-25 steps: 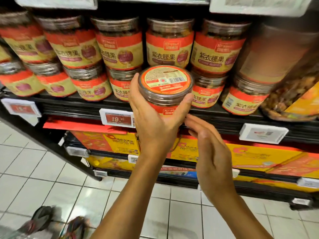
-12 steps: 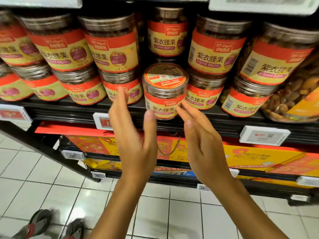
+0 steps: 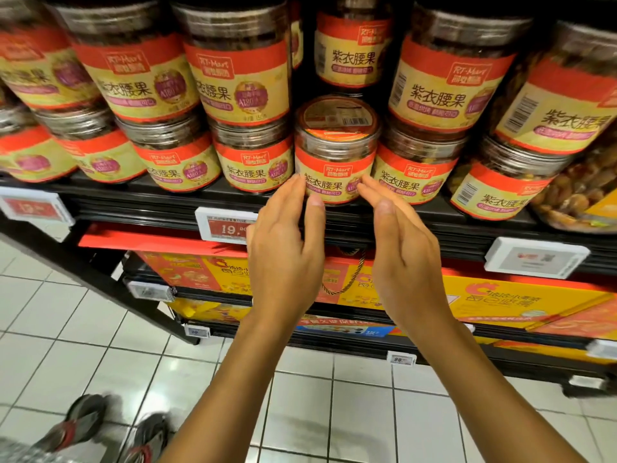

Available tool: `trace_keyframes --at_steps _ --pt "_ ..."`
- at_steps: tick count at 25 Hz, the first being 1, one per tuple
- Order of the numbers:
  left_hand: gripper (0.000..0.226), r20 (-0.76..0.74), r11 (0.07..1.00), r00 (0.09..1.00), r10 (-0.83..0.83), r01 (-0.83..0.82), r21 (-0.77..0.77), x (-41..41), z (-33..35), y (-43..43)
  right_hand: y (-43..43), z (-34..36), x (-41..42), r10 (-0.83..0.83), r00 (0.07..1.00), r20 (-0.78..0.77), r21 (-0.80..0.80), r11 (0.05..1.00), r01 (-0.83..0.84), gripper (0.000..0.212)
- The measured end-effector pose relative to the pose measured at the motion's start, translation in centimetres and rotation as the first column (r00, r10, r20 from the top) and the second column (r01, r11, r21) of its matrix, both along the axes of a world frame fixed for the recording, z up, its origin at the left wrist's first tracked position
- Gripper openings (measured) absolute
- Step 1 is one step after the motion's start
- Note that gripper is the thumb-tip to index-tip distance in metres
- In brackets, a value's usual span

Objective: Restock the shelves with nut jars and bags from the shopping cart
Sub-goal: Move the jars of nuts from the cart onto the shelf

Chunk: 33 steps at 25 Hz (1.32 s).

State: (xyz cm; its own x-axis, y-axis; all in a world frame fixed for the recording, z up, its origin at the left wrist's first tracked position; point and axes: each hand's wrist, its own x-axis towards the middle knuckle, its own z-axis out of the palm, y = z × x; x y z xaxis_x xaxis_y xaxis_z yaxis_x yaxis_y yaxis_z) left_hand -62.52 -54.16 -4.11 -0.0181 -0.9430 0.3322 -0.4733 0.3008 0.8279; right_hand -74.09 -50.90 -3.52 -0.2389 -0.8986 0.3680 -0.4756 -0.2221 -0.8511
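Clear cylindrical plastic jar (image 3: 335,152), red-banded

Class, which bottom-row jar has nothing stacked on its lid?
The centre jar, nearest left hand and right hand: its barcoded lid is exposed; neighbours each carry another jar.

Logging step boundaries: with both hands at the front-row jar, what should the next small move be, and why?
Probably a light nudge back, then let go. The jar stands upright on the shelf, label facing out; the left hand and right hand only touch its lower sides with straight fingers, and it seems slightly ahead of its left neighbour.
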Motion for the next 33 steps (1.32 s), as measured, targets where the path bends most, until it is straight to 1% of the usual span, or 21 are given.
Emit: trace_keyframes --at_steps 3,6,8,11,12,14,16,19,21,23,24,25,26,29,31,32,33 --pt "0.05 0.001 0.999 0.999 -0.033 0.033 0.002 0.6 0.4 0.5 0.2 0.3 -0.2 -0.015 1.0 -0.006 0.036 0.999 0.015 0.049" --pt "0.043 -0.052 1.0 0.998 0.027 -0.027 0.001 2.0 1.9 2.5 1.0 1.8 0.2 -0.057 0.998 0.016 0.04 0.998 0.057 0.049" --pt "0.034 -0.11 0.998 0.993 0.04 -0.035 0.051 4.0 3.9 4.8 2.2 3.7 1.3 -0.038 0.999 0.018 0.045 0.998 0.037 0.047" --pt "0.02 -0.278 0.966 0.954 0.116 -0.043 0.255 8.7 7.7 9.7 5.6 7.4 5.2 0.1 0.993 0.062 0.108 0.988 -0.106 0.044" --pt "0.02 -0.356 0.944 0.917 0.178 -0.056 0.326 10.8 8.9 11.6 6.9 8.6 7.2 0.168 0.983 0.074 0.128 0.976 -0.177 0.042" --pt "0.025 -0.484 0.893 0.807 0.337 -0.112 0.435 15.0 11.2 15.8 9.6 10.5 11.8 0.324 0.939 0.113 0.164 0.926 -0.339 0.034" --pt "0.028 -0.519 0.841 0.702 0.488 -0.221 0.493 19.6 13.7 19.9 12.1 12.5 16.9 0.501 0.845 0.187 0.179 0.828 -0.531 0.029" --pt "0.026 -0.491 0.732 0.548 0.677 -0.433 0.526 27.3 16.6 27.5 16.8 14.9 25.9 0.73 0.616 0.297 0.186 0.589 -0.787 0.03" --pt "0.024 -0.47 0.636 0.428 0.771 -0.534 0.557 32.4 17.5 32.5 19.9 15.9 32.0 0.831 0.458 0.315 0.185 0.419 -0.889 0.027" --pt "0.024 -0.453 0.555 0.332 0.828 -0.601 0.575 37.3 17.6 36.7 22.0 16.2 37.5 0.896 0.327 0.299 0.207 0.274 -0.939 0.024" --pt "0.024 -0.432 0.499 0.276 0.858 -0.644 0.58 40.3 17.5 39.0 23.2 16.1 40.8 0.923 0.268 0.277 0.232 0.206 -0.951 0.024" --pt "0.024 -0.407 0.451 0.238 0.882 -0.677 0.582 43.4 17.3 41.2 24.1 15.6 43.9 0.932 0.23 0.282 0.264 0.155 -0.952 0.024" --pt "0.024 -0.374 0.409 0.212 0.903 -0.694 0.592 46.6 16.9 43.3 24.9 15.0 47.0 0.932 0.213 0.294 0.309 0.118 -0.944 0.024" --pt "0.022 -0.259 0.296 0.158 0.953 -0.666 0.684 55.8 14.1 48.5 26.5 11.4 56.0 0.931 0.184 0.315 0.481 0.011 -0.877 0.026" --pt "0.023 -0.166 0.218 0.142 0.976 -0.608 0.763 60.5 10.8 50.4 26.9 7.6 61.0 0.943 0.188 0.276 0.611 -0.021 -0.791 0.032" --pt "0.024 -0.112 0.173 0.141 0.984 -0.572 0.802 62.0 9.1 50.8 27.1 5.7 62.8 0.954 0.19 0.233 0.676 -0.018 -0.737 0.035" --pt "0.026 -0.063 0.127 0.139 0.988 -0.523 0.843 63.5 7.1 51.3 27.2 3.0 64.2 0.96 0.185 0.209 0.748 -0.035 -0.663 0.036"
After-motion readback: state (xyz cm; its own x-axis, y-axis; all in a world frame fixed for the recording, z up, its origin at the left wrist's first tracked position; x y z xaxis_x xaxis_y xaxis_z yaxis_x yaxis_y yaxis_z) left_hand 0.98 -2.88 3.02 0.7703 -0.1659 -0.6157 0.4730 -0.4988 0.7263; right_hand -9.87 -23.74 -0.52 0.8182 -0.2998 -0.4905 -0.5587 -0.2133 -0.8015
